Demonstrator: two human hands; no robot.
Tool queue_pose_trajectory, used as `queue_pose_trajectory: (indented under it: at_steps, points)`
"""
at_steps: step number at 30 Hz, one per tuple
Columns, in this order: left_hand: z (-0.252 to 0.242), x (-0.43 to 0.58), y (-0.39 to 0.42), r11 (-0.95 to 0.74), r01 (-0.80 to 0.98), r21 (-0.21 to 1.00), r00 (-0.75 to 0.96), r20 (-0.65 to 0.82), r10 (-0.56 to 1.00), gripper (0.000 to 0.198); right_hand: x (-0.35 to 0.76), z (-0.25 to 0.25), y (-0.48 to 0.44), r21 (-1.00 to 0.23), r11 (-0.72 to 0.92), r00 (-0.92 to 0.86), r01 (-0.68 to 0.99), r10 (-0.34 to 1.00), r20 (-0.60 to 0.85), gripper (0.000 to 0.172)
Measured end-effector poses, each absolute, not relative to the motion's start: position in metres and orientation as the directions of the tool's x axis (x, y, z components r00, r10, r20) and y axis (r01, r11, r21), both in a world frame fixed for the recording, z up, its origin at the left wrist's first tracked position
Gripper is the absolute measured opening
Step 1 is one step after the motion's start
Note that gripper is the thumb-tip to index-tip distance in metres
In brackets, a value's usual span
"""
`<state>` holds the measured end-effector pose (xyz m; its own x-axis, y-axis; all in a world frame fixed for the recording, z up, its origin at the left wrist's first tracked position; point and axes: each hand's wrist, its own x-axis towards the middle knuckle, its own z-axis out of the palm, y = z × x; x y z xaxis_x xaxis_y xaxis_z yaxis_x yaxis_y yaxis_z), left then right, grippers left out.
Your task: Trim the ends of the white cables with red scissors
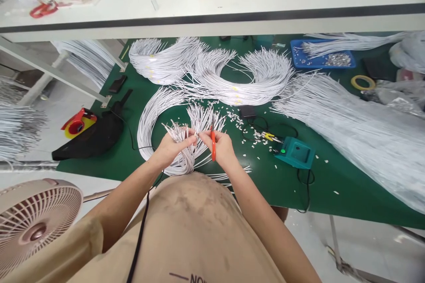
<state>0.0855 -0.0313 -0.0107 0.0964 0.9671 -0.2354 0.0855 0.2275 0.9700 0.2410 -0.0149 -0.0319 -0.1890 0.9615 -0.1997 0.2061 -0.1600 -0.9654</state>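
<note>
My left hand (171,145) is closed around a bunch of white wires (186,159), whose ends fan out above the fingers. Close beside it, my right hand (222,145) holds red-handled tweezers or scissors (213,145), pointing away from me. Its fingertips meet the left thumb at the wire ends; what they pinch there is too small to make out. A looped wire bundle (144,128) curves round on the left, and more wire ends (201,117) spread just beyond the hands.
Large wire bundles (229,90) lie farther back. Small connector pieces (236,117) are scattered near a teal device (297,152). A blue tray (323,64) sits back right, a red tape dispenser (78,124) left. The shelf edge (212,26) spans above; a fan (36,230) stands lower left.
</note>
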Motion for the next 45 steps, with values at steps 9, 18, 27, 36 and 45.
queue_pose_trajectory:
  at_steps: [9,18,27,36,45]
  points:
    - [-0.009,0.086,-0.032,0.204,0.182,0.962,0.078,-0.221,0.972,0.022,0.255,-0.030,-0.018,-0.530,0.214,-0.327,0.820,0.936,-0.128,0.027]
    - [-0.009,0.081,-0.031,0.224,0.213,0.951,0.095,-0.248,0.964,0.026,0.259,-0.026,-0.018,-0.483,0.262,-0.365,0.836,0.922,-0.131,0.033]
    - [-0.009,0.080,-0.029,0.206,0.228,0.952,0.171,-0.247,0.954,0.025,0.259,-0.027,-0.020,-0.431,0.309,-0.387,0.848,0.916,-0.103,0.030]
    - [-0.007,0.084,-0.030,0.164,0.360,0.918,0.116,-0.219,0.969,0.020,0.255,-0.032,-0.024,-0.403,0.331,-0.380,0.853,0.924,-0.044,0.029]
    - [-0.003,0.087,-0.030,0.122,0.377,0.918,0.146,-0.189,0.971,0.019,0.257,-0.037,-0.025,-0.659,0.122,-0.263,0.742,0.958,-0.118,0.025]
